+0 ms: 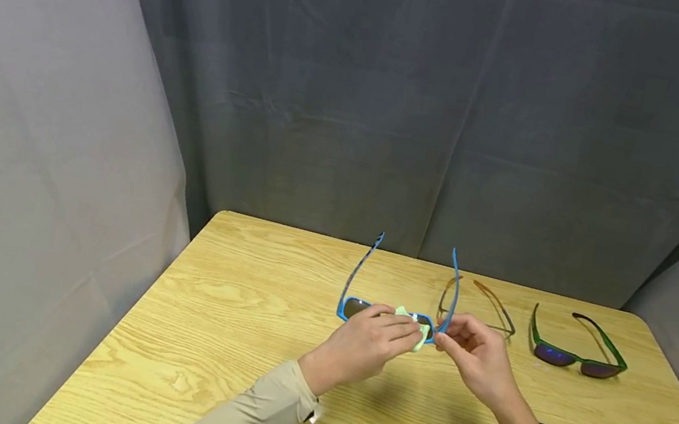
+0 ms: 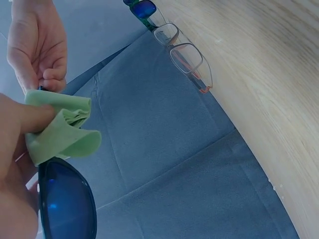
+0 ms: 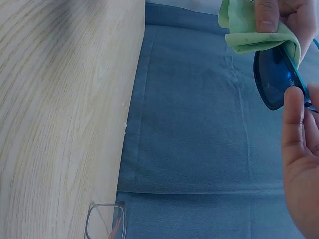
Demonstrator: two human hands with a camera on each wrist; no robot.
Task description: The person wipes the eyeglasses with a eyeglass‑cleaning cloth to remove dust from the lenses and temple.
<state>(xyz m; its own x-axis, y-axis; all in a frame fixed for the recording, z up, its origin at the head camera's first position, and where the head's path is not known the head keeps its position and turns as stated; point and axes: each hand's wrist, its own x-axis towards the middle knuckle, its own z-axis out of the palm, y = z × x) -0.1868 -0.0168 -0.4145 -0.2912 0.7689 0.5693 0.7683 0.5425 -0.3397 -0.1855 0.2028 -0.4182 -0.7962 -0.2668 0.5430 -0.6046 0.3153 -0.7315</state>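
Blue-framed sunglasses (image 1: 355, 307) with dark lenses are held up over the table, temples unfolded and pointing away. My right hand (image 1: 482, 362) pinches the frame at its right hinge, thumb on the near side. With my left hand (image 1: 367, 342) I hold a light green cloth (image 1: 422, 336) folded round the right lens. In the left wrist view the cloth (image 2: 65, 124) is bunched under the thumb, and the other lens (image 2: 69, 199) shows bare below it. The right wrist view has the cloth (image 3: 259, 40) covering part of a lens (image 3: 273, 77); its far side is hidden.
Eyeglasses with thin frames and brown temples (image 1: 502, 310) lie on the wooden table (image 1: 208, 340) just behind my right hand. Farther right rest green-framed sunglasses (image 1: 579, 360), temples open. A dark grey curtain (image 1: 340, 129) hangs behind the table, and pale curtains (image 1: 36, 151) stand at both sides.
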